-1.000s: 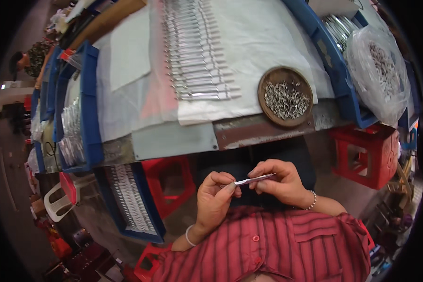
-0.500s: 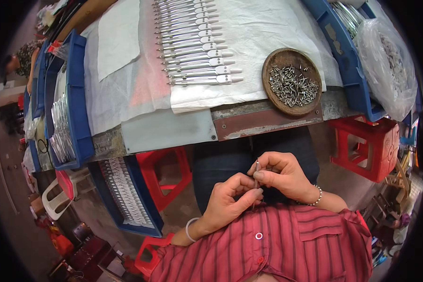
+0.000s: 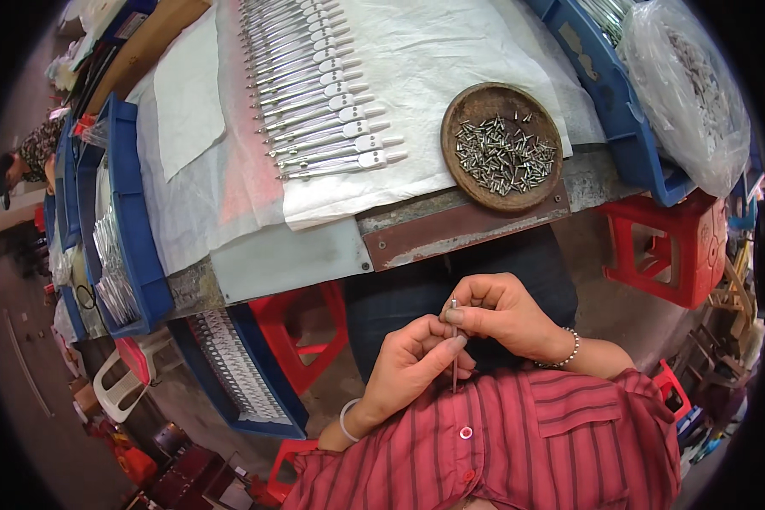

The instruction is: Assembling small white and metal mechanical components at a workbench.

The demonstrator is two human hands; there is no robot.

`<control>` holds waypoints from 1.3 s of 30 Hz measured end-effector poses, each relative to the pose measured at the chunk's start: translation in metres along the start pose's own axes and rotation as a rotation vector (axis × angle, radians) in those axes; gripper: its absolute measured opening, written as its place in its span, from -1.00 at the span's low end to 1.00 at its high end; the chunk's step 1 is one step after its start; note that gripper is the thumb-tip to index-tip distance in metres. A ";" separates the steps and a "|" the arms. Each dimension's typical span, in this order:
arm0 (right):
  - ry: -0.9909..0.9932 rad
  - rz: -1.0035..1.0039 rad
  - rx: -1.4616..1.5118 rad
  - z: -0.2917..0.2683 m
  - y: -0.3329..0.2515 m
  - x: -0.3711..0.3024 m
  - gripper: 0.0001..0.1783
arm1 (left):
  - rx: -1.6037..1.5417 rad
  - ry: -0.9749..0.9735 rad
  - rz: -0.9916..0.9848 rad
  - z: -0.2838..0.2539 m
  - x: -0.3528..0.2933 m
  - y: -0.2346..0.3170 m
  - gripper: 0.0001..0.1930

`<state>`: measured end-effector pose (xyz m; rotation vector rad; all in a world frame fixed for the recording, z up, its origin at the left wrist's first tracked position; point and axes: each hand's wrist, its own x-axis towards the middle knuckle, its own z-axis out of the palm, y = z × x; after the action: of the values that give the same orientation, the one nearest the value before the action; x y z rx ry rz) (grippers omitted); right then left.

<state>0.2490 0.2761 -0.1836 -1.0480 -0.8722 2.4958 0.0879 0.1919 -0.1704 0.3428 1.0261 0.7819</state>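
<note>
Over my lap, both hands meet around a slim metal piece (image 3: 455, 371); its tip pokes up above the fingers and its thin end points down toward the striped shirt. My left hand (image 3: 410, 355) pinches it lower, between thumb and fingers. Higher up, my right hand (image 3: 507, 318) has thumb and forefinger closed near the tip. Fingers cover the middle, so its full shape cannot be made out. On the table, beyond the hands, a wooden bowl (image 3: 451, 155) holds many small metal pins. Left of it, silver pieces like drawing compasses (image 3: 346, 131) lie in a row on white cloth.
A blue bin (image 3: 150, 246) of metal parts stands at the table's left, another blue bin (image 3: 622, 109) at the right with a clear plastic bag (image 3: 684, 93). Below the edge are a blue tray (image 3: 291, 414) of parts, a red stool (image 3: 308, 367) and another stool (image 3: 695, 255).
The view has turned slightly, so the table and row of compasses sit further left. Both hands keep their grip, and more of the metal piece's lower end shows beneath the fingers.
</note>
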 end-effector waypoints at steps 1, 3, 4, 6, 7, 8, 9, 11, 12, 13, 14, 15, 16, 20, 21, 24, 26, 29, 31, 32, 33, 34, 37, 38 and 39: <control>0.005 0.001 0.003 -0.001 0.001 0.000 -0.84 | -0.008 -0.004 -0.016 0.000 0.001 0.001 -0.86; -0.001 0.008 0.051 -0.004 0.003 0.000 -0.84 | -0.030 -0.021 -0.040 0.001 0.003 0.002 -0.85; -0.004 0.012 0.075 -0.005 0.004 0.000 -0.84 | -0.041 -0.030 -0.052 0.002 0.004 0.002 -0.84; 0.012 0.007 0.061 -0.007 0.003 -0.001 -0.84 | -0.049 -0.025 -0.064 0.005 0.007 0.003 -0.83; 0.020 0.004 0.054 -0.008 0.003 -0.002 -0.84 | -0.053 -0.023 -0.070 0.006 0.008 0.003 -0.82; 0.023 -0.001 0.051 -0.009 0.003 -0.002 -0.84 | -0.049 -0.035 -0.074 0.006 0.009 0.003 -0.83; 0.026 -0.007 0.046 -0.010 0.003 -0.003 -0.84 | -0.045 -0.046 -0.077 0.007 0.010 0.003 -0.83; 0.032 -0.024 0.039 -0.012 0.004 -0.004 -0.84 | -0.035 -0.062 -0.074 0.008 0.012 0.003 -0.84; 0.034 -0.033 0.035 -0.013 0.005 -0.004 -0.84 | -0.031 -0.067 -0.066 0.008 0.012 0.002 -0.84; 0.036 -0.041 0.030 -0.014 0.005 -0.005 -0.84 | -0.027 -0.071 -0.059 0.009 0.013 0.002 -0.84; 0.038 -0.047 0.028 -0.015 0.005 -0.005 -0.84 | -0.021 -0.063 -0.058 0.010 0.014 0.002 -0.84; 0.040 -0.052 0.028 -0.015 0.006 -0.006 -0.84 | -0.014 -0.054 -0.058 0.012 0.014 0.002 -0.84; 0.041 -0.057 0.027 -0.016 0.006 -0.006 -0.84 | -0.008 -0.045 -0.057 0.013 0.015 0.002 -0.84; 0.038 -0.098 0.001 -0.018 0.007 -0.006 -0.85 | 0.010 -0.041 -0.050 0.015 0.016 0.003 -0.85; 0.038 -0.109 -0.011 -0.018 0.007 -0.006 -0.85 | 0.012 -0.040 -0.046 0.015 0.016 0.003 -0.85; 0.042 -0.134 -0.038 -0.018 0.007 -0.006 -0.85 | 0.009 -0.061 -0.049 0.014 0.016 0.003 -0.85; 0.047 -0.140 -0.047 -0.019 0.007 -0.006 -0.85 | 0.013 -0.064 -0.047 0.015 0.017 0.003 -0.85; 0.054 -0.134 -0.052 -0.019 0.008 -0.006 -0.85 | 0.019 -0.044 -0.037 0.016 0.018 0.002 -0.85; 0.055 -0.128 -0.056 -0.019 0.007 -0.006 -0.85 | 0.012 -0.047 -0.041 0.016 0.018 0.000 -0.85; 0.058 -0.121 -0.053 -0.019 0.007 -0.006 -0.85 | 0.002 -0.052 -0.044 0.016 0.018 0.000 -0.85; 0.060 -0.113 -0.051 -0.019 0.007 -0.007 -0.85 | -0.009 -0.056 -0.048 0.016 0.019 -0.001 -0.85; 0.061 -0.104 -0.050 -0.020 0.007 -0.007 -0.85 | -0.019 -0.061 -0.051 0.015 0.019 -0.001 -0.85; 0.072 -0.079 -0.058 -0.021 0.008 -0.006 -0.84 | -0.028 -0.075 -0.068 0.014 0.021 -0.002 -0.85; 0.075 -0.078 -0.064 -0.021 0.007 -0.006 -0.84 | -0.037 -0.076 -0.077 0.014 0.021 -0.003 -0.85; 0.078 -0.078 -0.071 -0.021 0.007 -0.006 -0.84 | -0.046 -0.076 -0.085 0.013 0.022 -0.004 -0.85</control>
<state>0.2682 0.2763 -0.1963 -1.1035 -0.9656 2.3597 0.1067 0.2062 -0.1801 0.2856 0.9438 0.7101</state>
